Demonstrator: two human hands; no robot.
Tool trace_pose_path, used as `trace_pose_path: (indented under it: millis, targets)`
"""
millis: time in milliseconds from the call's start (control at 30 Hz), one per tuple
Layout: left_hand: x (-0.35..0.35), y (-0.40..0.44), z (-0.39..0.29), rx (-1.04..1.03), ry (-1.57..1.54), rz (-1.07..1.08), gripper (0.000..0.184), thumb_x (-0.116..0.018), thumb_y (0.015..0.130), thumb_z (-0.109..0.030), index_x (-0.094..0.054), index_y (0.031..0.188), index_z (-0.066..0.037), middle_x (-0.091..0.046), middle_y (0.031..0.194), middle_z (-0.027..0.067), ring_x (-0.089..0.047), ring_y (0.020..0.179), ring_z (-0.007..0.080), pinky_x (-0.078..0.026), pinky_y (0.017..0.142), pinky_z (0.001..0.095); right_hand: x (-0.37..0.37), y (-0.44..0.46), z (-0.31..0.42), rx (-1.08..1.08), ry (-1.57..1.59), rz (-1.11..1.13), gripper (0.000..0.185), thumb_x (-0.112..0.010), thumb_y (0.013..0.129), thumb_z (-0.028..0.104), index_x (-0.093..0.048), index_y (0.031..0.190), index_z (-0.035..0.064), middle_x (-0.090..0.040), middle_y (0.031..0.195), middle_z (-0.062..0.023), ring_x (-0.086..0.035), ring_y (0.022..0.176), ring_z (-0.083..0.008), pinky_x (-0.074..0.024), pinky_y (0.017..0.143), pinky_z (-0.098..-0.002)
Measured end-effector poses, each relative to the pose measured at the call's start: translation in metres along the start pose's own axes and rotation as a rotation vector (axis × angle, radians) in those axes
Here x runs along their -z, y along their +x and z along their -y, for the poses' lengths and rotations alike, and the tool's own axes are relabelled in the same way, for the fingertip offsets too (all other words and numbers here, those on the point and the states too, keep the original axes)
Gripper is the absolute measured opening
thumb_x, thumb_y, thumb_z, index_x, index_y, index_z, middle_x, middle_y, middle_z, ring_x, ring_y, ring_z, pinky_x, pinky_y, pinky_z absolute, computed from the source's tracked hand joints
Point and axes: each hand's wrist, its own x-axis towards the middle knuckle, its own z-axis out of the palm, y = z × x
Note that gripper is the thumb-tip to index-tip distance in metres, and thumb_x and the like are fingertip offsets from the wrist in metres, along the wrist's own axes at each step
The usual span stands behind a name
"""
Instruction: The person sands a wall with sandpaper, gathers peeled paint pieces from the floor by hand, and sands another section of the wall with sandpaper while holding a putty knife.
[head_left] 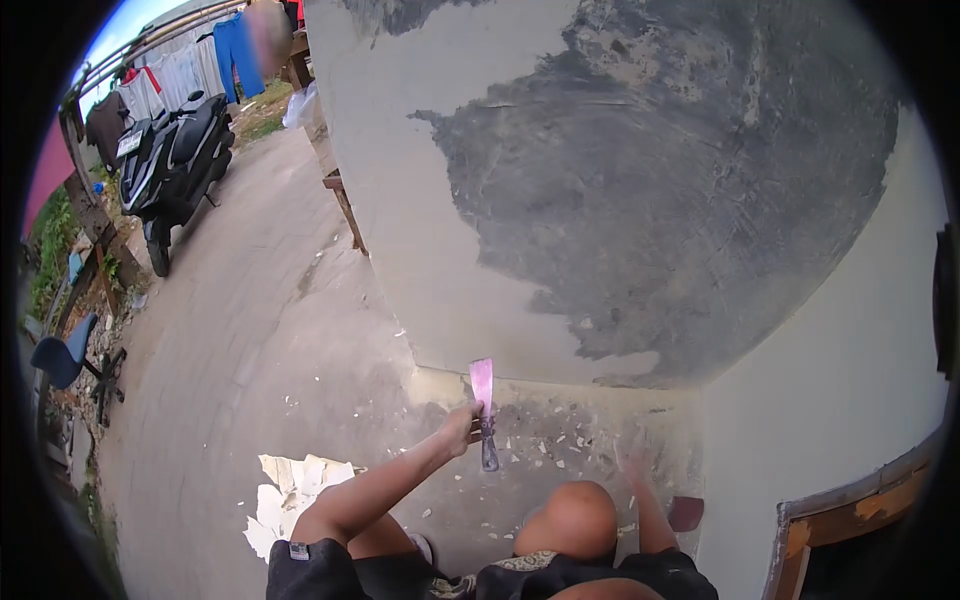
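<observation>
My left hand [462, 428] is closed around the dark, stained handle of a putty knife [482, 380]. Its blade, tinted pink, points up toward the foot of the wall [400, 200]. Part of that wall is pale paint, and a large patch of dark grey bare surface [660, 200] spreads across it. Low on the right, my right hand [633, 464] is smeared and faint near the floor by the wall base; its fingers cannot be made out. Several pale paint flakes [560, 440] lie on the floor between the hands.
Large peeled paint sheets [290, 495] lie beside my left arm. A dark red flat piece [686, 513] is by my right forearm. A pale side wall [800, 370] and wooden frame [860, 510] stand right. Further off are a motorbike [180, 150], an office chair [70, 355] and hanging laundry [185, 75].
</observation>
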Motion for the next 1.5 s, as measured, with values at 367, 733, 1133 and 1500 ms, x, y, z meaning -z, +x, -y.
trace_pose_path:
  millis: [367, 733, 1133, 1500]
  targets:
    - [0.055, 0.02, 0.023, 0.154, -0.38, -0.081, 0.023, -0.037, 0.098, -0.019, -0.05, 0.101, -0.001, -0.058, 0.084, 0.0093, -0.057, 0.072, 0.0205, -0.051, 0.066, 0.0375, 0.129, -0.104, -0.145, -0.724, -0.647, 0.393, 0.098, -0.074, 0.066, 0.054, -0.034, 0.142, 0.0071, -0.03, 0.146, -0.0254, -0.028, 0.136, -0.041, -0.0296, 0.107, -0.0532]
    - [0.068, 0.035, 0.027, 0.166, -0.426, 0.031, 0.019, -0.041, 0.096, -0.022, -0.047, 0.101, -0.005, -0.058, 0.083, 0.007, -0.057, 0.07, 0.0191, -0.05, 0.063, 0.0359, 0.168, -0.103, -0.066, -1.012, -0.326, 0.326, 0.077, -0.08, 0.069, 0.034, -0.048, 0.132, 0.001, -0.057, 0.123, -0.0227, -0.054, 0.117, -0.0369, -0.0466, 0.095, -0.0492]
    - [0.034, 0.026, 0.0, 0.137, -0.569, 0.278, 0.017, -0.044, 0.095, -0.021, -0.047, 0.1, -0.005, -0.056, 0.083, 0.0055, -0.056, 0.072, 0.0185, -0.049, 0.066, 0.034, 0.181, 0.116, 0.195, -0.164, 0.579, -0.559, 0.04, -0.055, 0.091, 0.018, -0.047, 0.124, -0.0031, -0.053, 0.115, -0.0109, -0.049, 0.111, -0.0221, -0.0351, 0.1, -0.0326]
    - [0.045, 0.016, -0.019, 0.033, -0.64, 0.252, 0.016, -0.045, 0.094, -0.02, -0.046, 0.103, -0.006, -0.056, 0.084, 0.0056, -0.056, 0.073, 0.0187, -0.049, 0.067, 0.0348, 0.087, 0.28, 0.515, 0.983, -0.138, -0.734, 0.048, -0.043, 0.098, 0.02, -0.039, 0.143, 0.0024, -0.033, 0.151, -0.0153, -0.026, 0.142, -0.0338, -0.0166, 0.116, -0.0486]
